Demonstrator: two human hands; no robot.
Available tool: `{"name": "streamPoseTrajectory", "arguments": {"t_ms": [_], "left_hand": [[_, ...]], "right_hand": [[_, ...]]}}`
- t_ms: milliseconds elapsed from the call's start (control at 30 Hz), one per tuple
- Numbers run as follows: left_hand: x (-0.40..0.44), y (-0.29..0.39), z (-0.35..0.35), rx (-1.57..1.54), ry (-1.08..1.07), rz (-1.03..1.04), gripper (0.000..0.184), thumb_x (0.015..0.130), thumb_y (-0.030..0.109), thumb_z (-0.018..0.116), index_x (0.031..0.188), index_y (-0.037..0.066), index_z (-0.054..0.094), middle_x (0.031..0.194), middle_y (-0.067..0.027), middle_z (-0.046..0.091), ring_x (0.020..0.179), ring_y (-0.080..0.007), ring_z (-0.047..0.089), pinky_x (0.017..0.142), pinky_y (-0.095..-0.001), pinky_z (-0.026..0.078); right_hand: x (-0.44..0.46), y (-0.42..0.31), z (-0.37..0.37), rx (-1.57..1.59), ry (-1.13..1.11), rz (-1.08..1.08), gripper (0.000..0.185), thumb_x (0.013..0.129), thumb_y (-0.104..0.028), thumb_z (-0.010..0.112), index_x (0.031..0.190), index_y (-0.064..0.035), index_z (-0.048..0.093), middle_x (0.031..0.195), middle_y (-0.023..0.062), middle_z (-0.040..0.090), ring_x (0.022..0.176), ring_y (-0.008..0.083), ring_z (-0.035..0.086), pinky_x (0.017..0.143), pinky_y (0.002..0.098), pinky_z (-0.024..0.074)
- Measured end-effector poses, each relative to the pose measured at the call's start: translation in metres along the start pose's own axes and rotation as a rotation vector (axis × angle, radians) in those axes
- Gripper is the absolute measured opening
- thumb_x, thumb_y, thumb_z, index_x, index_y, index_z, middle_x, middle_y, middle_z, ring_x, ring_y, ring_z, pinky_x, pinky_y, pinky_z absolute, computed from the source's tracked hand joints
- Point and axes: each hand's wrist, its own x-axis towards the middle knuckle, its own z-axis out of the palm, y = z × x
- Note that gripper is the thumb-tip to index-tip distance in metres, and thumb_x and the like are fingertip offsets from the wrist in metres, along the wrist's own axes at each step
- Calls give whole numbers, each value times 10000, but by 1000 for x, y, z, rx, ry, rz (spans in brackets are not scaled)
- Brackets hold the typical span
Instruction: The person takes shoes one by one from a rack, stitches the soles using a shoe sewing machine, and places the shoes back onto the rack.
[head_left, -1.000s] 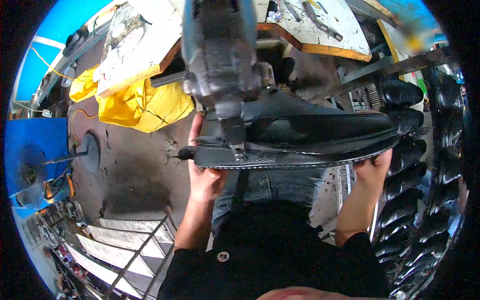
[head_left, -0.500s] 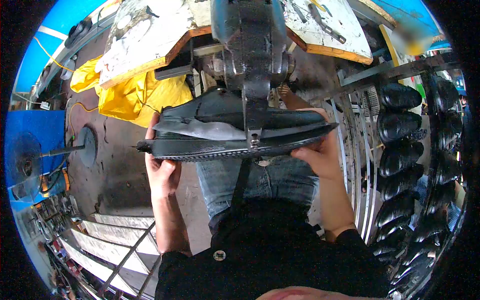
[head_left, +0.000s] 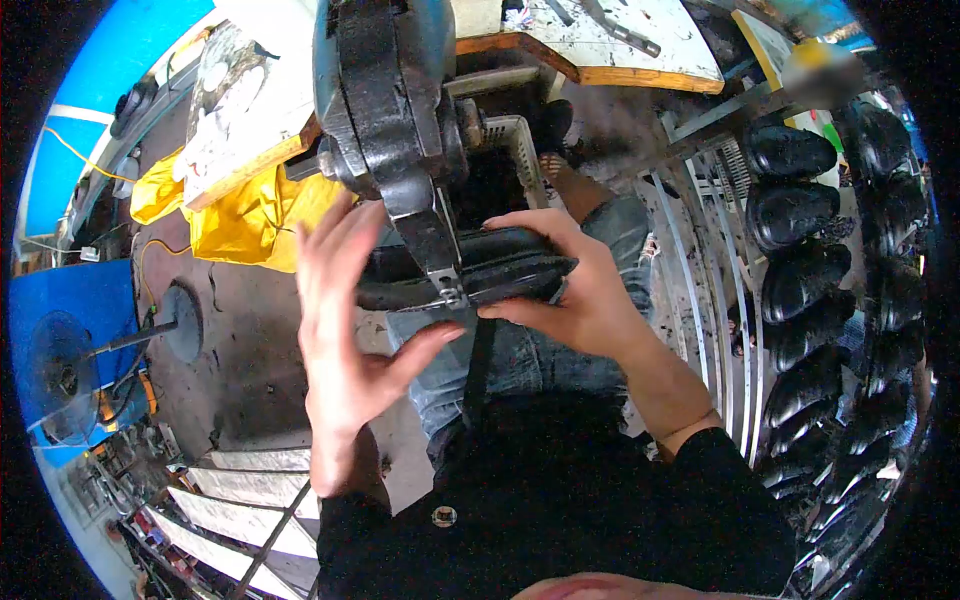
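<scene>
A black shoe (head_left: pixel 515 268) sits under the narrow foot of a dark metal machine arm (head_left: pixel 395 130), whose tip (head_left: pixel 448 285) meets the shoe's near edge. My right hand (head_left: pixel 580 285) grips the shoe's right end, fingers over the top and thumb along the lower edge. Beside the left end, my left hand (head_left: pixel 345 320) is open with fingers raised and the thumb stretched apart. It covers part of that end, and I cannot tell whether it touches the shoe.
Racks with several black shoes (head_left: pixel 795 215) stand on the right. Behind the machine is a stained white worktable (head_left: pixel 660 70) with tools, and a pale plastic crate (head_left: pixel 522 150) lies below it. Yellow sacking (head_left: pixel 250 225) and a standing fan (head_left: pixel 70 375) are at left, near slatted shelves (head_left: pixel 235 510).
The shoe has turned and now looks foreshortened under the machine foot. My left hand has let go and opened. My right hand has moved left, still gripping. The machine appears further left in view.
</scene>
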Motion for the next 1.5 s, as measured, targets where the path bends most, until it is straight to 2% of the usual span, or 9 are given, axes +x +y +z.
{"name": "streamPoseTrajectory", "arguments": {"t_ms": [300, 533, 567, 700, 800, 1067, 1133, 1333, 1500], "left_hand": [[17, -7, 26, -529, -129, -181, 511, 641, 8, 871, 1114, 36, 679, 1063, -91, 694, 965, -205, 680, 872, -334, 525], [-15, -15, 47, -1016, -20, -420, 563, 659, -72, 835, 1182, -20, 631, 1170, -128, 677, 1051, -206, 656, 935, -339, 521], [-19, -21, 55, -1053, 15, -349, 601, 649, -62, 842, 1205, -33, 616, 1207, -158, 662, 1076, -225, 650, 956, -352, 517], [-31, -15, 76, -1150, 128, -566, 657, 640, 56, 870, 1226, -26, 586, 1191, -177, 659, 1117, -277, 633, 1081, -459, 425], [-35, -25, 109, -1368, 257, -338, 661, 648, 212, 871, 1202, -1, 579, 1157, -186, 644, 1161, -337, 588, 1191, -622, 146], [-36, -14, 114, -1534, 224, -464, 746, 682, 246, 851, 1294, -17, 515, 1345, -198, 531, 1303, -354, 480, 1179, -558, 249], [-43, -18, 113, -1523, 199, -495, 794, 698, 224, 850, 1352, -20, 470, 1361, -195, 526, 1332, -370, 461, 1164, -530, 301], [-59, -18, 106, -1549, 297, -603, 767, 765, 216, 829, 1398, 7, 449, 1394, -202, 519, 1348, -387, 452, 1133, -535, 354], [-87, -36, 116, -1539, 353, -676, 535, 880, 373, 710, 1287, 75, 532, 1178, -121, 641, 1003, -305, 659, 851, -450, 573]], "right_hand": [[13, -26, -14, -377, -110, -140, 613, 736, -198, 821, 1277, -90, 556, 1162, 136, 634, 1053, 341, 623, 931, 411, 497], [-2, 26, -9, -99, -24, -250, 867, 609, -218, 915, 1357, -71, 502, 1269, 111, 612, 1127, 297, 582, 1013, 426, 431], [-14, 50, -9, -42, -86, -138, 1061, 576, -190, 936, 1470, -78, 376, 1447, 106, 488, 1293, 272, 487, 1099, 420, 361], [-61, 147, 12, 214, -15, 36, 1169, 586, -99, 920, 1543, -91, 249, 1557, 102, 340, 1402, 255, 381, 1151, 407, 314], [-77, 170, 12, 508, -74, 384, 1226, 597, -29, 898, 1577, -123, 167, 1597, 93, 256, 1460, 244, 286, 1177, 399, 275], [-69, 129, -73, 568, 98, 328, 1150, 547, 99, 841, 1540, -121, 306, 1507, 73, 429, 1387, 218, 399, 1146, 366, 338], [-66, 111, -100, 141, 157, 351, 1119, 498, 141, 788, 1510, -97, 372, 1522, 73, 413, 1400, 220, 383, 1156, 365, 321], [-53, 57, -137, -5, 135, 149, 1090, 482, 139, 757, 1491, -60, 395, 1553, 68, 395, 1426, 224, 364, 1176, 371, 299], [-44, 21, -151, -115, 110, 8, 1052, 459, 51, 800, 1449, -14, 452, 1506, 128, 460, 1395, 257, 420, 1166, 377, 299]]}}
